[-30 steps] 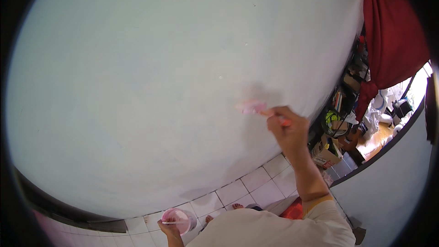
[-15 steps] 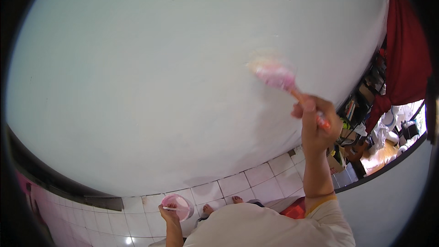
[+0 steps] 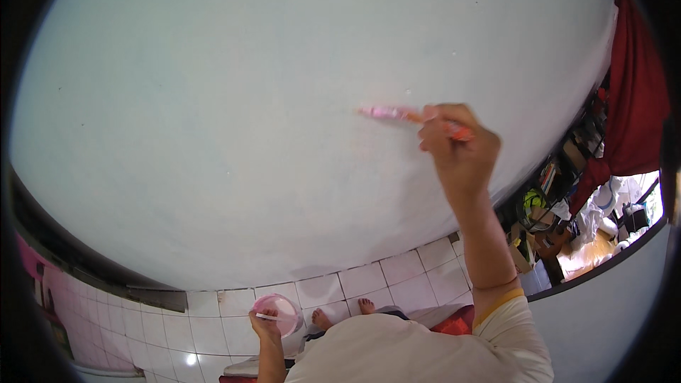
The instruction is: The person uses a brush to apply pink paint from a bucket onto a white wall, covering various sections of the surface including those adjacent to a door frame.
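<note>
My right hand (image 3: pixel 462 152) is closed round the orange handle of a paintbrush (image 3: pixel 386 112). The brush is edge-on, its pink-smeared head pointing left against the pale wall (image 3: pixel 213 120). Low at the left, my left hand (image 3: pixel 265 325) grips a pink bucket (image 3: pixel 289 311) by its near-left rim. A white strip, perhaps the handle, crosses the bucket's mouth beside my fingers. Pinkish-white paint appears inside it.
White floor tiles (image 3: pixel 363 280) run along the wall's foot, and my bare feet (image 3: pixel 320 319) stand there. A dark wooden edge (image 3: pixel 78 269) borders the wall at lower left. On the right hang a red curtain (image 3: pixel 635 92) and cluttered shelves (image 3: pixel 550 177).
My right hand has moved left and slightly up with the paintbrush. The brush has turned from a broad, slanted view to nearly level and edge-on. My left hand still holds the bucket.
</note>
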Demonstrator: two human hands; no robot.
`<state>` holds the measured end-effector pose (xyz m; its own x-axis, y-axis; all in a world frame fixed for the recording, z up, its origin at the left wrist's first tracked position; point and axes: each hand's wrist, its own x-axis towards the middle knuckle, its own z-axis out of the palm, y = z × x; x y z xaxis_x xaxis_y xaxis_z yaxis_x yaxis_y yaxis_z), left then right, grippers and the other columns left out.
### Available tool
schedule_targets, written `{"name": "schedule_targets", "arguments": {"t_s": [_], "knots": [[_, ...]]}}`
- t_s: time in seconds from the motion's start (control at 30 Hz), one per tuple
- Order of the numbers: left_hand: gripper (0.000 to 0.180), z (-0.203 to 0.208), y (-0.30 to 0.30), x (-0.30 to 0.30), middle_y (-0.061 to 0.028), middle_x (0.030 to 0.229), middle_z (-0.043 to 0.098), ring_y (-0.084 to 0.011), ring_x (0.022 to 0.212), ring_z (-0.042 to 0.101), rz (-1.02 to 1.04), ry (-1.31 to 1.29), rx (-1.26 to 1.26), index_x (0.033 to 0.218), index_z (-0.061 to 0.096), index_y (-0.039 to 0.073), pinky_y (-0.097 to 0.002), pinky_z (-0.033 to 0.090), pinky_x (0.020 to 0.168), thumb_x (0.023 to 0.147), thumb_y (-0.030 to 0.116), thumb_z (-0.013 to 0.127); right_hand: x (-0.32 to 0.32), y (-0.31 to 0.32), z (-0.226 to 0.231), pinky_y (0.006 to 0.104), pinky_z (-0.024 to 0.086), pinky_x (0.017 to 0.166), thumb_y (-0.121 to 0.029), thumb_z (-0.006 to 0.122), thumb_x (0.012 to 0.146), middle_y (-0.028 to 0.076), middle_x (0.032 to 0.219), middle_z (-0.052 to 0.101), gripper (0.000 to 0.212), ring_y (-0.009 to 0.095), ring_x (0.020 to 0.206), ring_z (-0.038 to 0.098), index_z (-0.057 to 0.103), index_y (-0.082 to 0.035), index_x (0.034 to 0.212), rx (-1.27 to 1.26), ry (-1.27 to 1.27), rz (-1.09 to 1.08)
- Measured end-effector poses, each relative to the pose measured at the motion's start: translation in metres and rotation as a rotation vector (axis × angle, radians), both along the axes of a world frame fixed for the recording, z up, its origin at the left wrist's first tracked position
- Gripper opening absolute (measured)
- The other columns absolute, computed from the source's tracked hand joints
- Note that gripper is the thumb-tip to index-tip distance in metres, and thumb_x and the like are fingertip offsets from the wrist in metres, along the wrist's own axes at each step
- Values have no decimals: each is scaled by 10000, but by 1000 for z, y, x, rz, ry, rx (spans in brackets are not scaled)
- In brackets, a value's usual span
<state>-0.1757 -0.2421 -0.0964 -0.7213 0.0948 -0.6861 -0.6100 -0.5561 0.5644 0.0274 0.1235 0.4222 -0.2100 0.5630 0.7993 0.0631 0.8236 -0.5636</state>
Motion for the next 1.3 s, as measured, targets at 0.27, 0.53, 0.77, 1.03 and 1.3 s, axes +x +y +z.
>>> {"name": "schedule_targets", "arguments": {"t_s": [0.27,0.53,0.77,1.03,1.3], "knots": [[292,-14,-11,5,-34,847,518,-195,740,549,-5,-10,25,961,530,109,-407,521,776,894,391,559,8,-27,-48,260,427,477,-174,709,897,61,535,512,178,123,448,497,675,-32,794,5,-304,33],[300,-14,-10,4,-39,836,529,-198,742,555,-26,-11,43,949,530,99,-402,526,764,902,393,566,-25,5,-75,277,412,471,-215,702,908,61,540,515,227,148,447,476,655,-29,788,-99,-342,-13],[304,0,-7,4,-55,842,549,-223,740,570,25,-20,-35,939,524,90,-412,539,750,923,393,545,1,-46,12,200,429,528,-75,715,883,-3,601,555,77,39,548,493,671,-16,861,-10,143,113],[278,-11,-15,3,-80,794,548,-262,675,588,103,27,36,947,517,87,-432,547,679,915,363,503,-46,-48,-82,264,467,509,-139,709,883,56,612,586,117,128,509,533,686,-25,866,60,-543,110],[349,23,-17,45,-126,898,612,-271,765,663,56,2,-70,1079,529,58,-411,562,749,946,380,515,-7,-44,-39,267,477,527,-247,533,1006,79,687,605,310,148,575,566,665,33,1010,-42,177,66]]}}
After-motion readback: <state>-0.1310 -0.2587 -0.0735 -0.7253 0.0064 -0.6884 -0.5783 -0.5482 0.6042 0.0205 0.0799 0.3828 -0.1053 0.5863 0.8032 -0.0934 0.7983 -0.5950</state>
